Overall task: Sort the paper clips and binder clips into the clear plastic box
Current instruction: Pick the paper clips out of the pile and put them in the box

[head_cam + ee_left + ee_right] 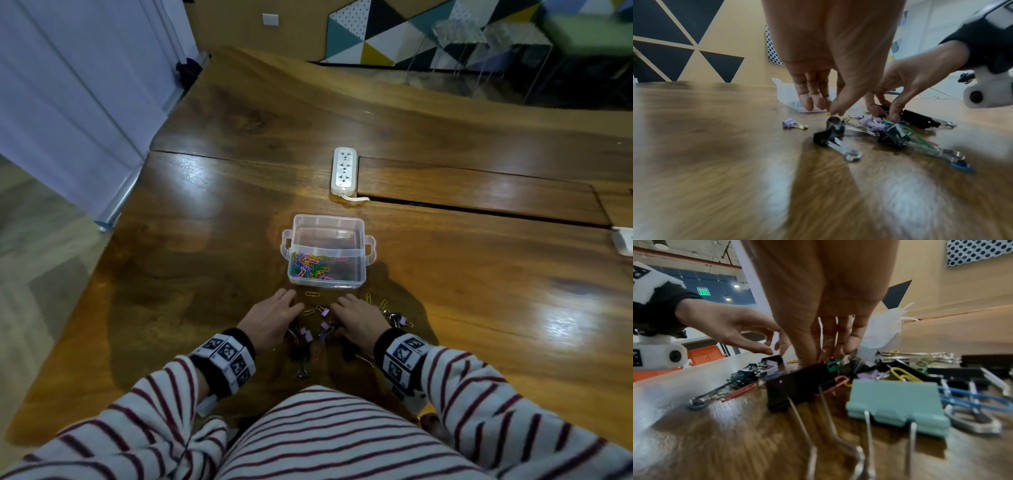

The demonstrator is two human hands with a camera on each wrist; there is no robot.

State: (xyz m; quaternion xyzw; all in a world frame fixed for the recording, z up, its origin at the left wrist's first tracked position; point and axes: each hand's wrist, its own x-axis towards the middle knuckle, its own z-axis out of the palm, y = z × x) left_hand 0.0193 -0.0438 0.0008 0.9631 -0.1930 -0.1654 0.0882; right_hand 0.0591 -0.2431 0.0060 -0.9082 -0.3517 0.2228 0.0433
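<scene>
The clear plastic box [327, 251] sits on the wooden table [479, 274], paper clips [310, 268] already in its near compartment, with the loose pile of binder clips [308, 337] just in front of it. Over that pile the left hand [269, 317] pinches thumb to fingertips, on what one cannot tell, while the right hand [359, 320] presses fingertips among the clips, its grasp hidden. Best now: lift one piece at a time and drop binder clips in the box's far, still empty compartment.

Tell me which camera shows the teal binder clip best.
The right wrist view: the teal binder clip lies large and unobstructed in the foreground, wire handles toward the camera. In the head view and the left wrist view I cannot pick it out.
</scene>
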